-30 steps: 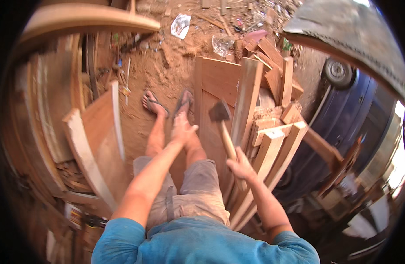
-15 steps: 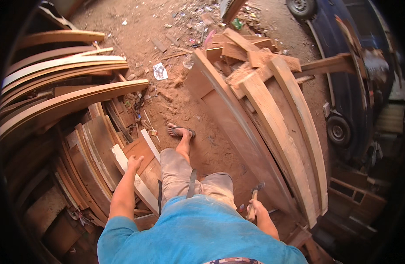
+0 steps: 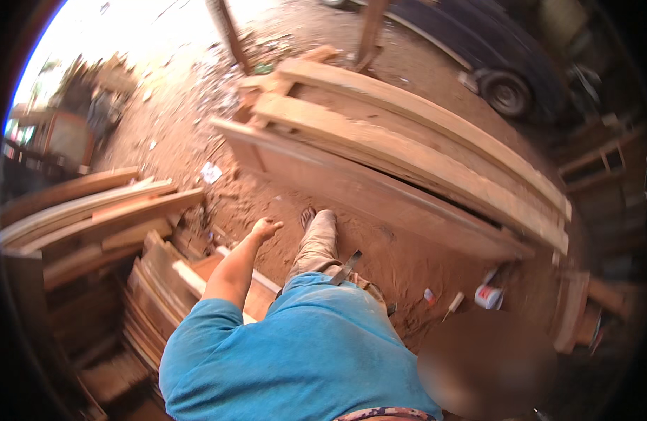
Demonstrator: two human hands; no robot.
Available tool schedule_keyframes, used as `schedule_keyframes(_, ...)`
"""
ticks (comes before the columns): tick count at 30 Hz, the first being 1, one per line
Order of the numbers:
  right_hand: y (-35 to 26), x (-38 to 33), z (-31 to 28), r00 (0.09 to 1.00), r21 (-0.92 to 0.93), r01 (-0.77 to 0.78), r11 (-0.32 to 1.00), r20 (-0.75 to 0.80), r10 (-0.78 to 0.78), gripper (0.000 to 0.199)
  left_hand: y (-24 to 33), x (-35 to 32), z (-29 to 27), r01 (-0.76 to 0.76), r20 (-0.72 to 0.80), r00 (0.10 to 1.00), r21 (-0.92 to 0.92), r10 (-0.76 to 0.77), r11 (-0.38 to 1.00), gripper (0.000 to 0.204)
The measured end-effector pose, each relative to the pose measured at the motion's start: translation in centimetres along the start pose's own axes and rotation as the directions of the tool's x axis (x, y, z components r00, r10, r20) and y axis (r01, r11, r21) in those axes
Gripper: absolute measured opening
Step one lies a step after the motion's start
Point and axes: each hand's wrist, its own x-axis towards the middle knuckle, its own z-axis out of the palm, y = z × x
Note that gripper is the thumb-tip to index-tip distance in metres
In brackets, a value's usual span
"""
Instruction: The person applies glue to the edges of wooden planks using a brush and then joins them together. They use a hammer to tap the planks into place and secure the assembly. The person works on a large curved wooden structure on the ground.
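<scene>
My left hand [image 3: 267,228] is held out over the sandy ground in front of my left leg. Its fingers are partly stretched and nothing shows in them. Below its forearm stand several wooden boards [image 3: 197,277], apart from the hand. My right hand does not show; a blurred brown patch covers the lower right, beside my blue shirt. The hammer that it held earlier cannot be made out. Near that patch a white and red can [image 3: 488,297], a short pale stick-like piece [image 3: 455,302] and a small red and white item [image 3: 429,297] lie on the ground.
A long wooden panel [image 3: 379,193] stands on edge ahead, with thick curved beams [image 3: 407,144] behind it. More planks [image 3: 113,210] are stacked at the left. Wooden posts [image 3: 371,35] rise at the far side, before a dark blue vehicle [image 3: 450,28]. White paper [image 3: 211,172] lies on the sand.
My view has turned to the right, so the beams now lie more crosswise. My left hand has moved away from the boards. My right hand with the hammer has gone out of sight.
</scene>
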Motion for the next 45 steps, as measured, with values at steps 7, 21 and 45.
schedule_keyframes(7,12.1,1.5,1.0,0.935,0.653,-0.351,0.671,0.21,0.285,0.043,14.1,-5.5,12.2,-0.084,0.258,0.965,0.158,0.04,0.984,0.085)
schedule_keyframes(21,27.7,10.3,-11.6,0.872,0.895,-0.426,0.129,0.369,0.322,0.041,48.1,-7.1,53.3,-0.653,0.577,0.703,0.295,0.415,0.697,0.08)
schedule_keyframes(45,34.1,55.4,-56.2,0.842,0.807,0.537,0.245,-0.531,-0.099,0.022,68.6,-6.7,99.2,-0.938,0.629,0.185,0.342,0.755,-0.056,0.047)
